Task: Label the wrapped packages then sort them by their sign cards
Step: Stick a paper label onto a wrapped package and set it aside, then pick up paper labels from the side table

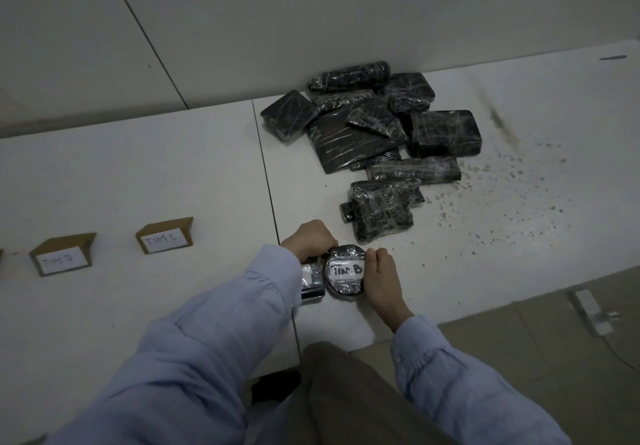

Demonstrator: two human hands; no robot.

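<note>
I count two cardboard sign cards in full view: the TIM C sign card (164, 236) and the left sign card (62, 259), whose writing is blurred. The pile of black wrapped packages (353, 143) holds about eleven; overlap hides the exact number. One round package (344, 288) bears one white label (347, 270). It lies between my two hands, left hand (311, 236) and right hand (379, 275).

Single view here, worn on the person's head, looking forward and steeply down across the white table (173, 174). Wall (242, 11) along the top edge; left hand (311, 238) and right hand (381, 278) close in, low centre, gripping the labelled package (346, 271).
</note>
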